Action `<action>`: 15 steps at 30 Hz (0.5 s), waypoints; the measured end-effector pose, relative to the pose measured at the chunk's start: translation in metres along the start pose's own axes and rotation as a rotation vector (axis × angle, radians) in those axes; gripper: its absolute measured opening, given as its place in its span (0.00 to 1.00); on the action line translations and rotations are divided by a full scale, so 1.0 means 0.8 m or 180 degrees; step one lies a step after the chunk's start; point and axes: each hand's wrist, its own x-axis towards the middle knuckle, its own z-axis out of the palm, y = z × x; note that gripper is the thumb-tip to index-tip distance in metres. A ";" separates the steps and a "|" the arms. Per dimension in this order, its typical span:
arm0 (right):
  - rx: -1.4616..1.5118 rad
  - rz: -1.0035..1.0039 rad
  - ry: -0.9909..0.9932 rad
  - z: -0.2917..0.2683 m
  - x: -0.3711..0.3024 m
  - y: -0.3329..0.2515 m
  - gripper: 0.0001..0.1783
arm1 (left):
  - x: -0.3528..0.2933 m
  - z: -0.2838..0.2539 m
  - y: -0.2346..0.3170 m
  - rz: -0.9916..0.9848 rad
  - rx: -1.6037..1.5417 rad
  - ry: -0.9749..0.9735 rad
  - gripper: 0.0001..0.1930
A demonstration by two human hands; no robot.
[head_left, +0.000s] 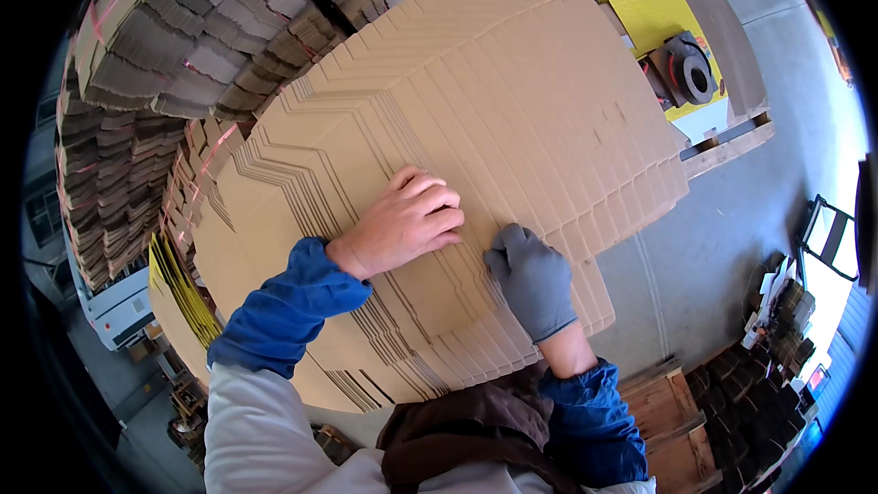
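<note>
A fanned stack of flat brown cardboard sheets (512, 119), scored with creases and cut slots, spreads out in front of me. Resting on its top, near the middle, is my bare left hand (407, 220), its fingers loosely bent and slightly apart. My right hand (532, 279), in a grey glove, is closed against the sheets close to their right edge. Its fingertips are turned under, so what they grip, if anything, is hidden. Blue sleeves cover both forearms.
Bundled cardboard (219, 9) towers at the back left. Yellow sheets (178, 284) stand at the left. On a pallet (732, 148) at the back right lie a yellow board (651, 16) and a dark tape roll (688, 69). A wooden pallet (663, 421) sits at the lower right.
</note>
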 end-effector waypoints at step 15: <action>0.0047 0.0123 0.0050 0.000 0.004 -0.001 0.14 | 0.020 -0.004 -0.004 0.0112 -0.0139 -0.0405 0.17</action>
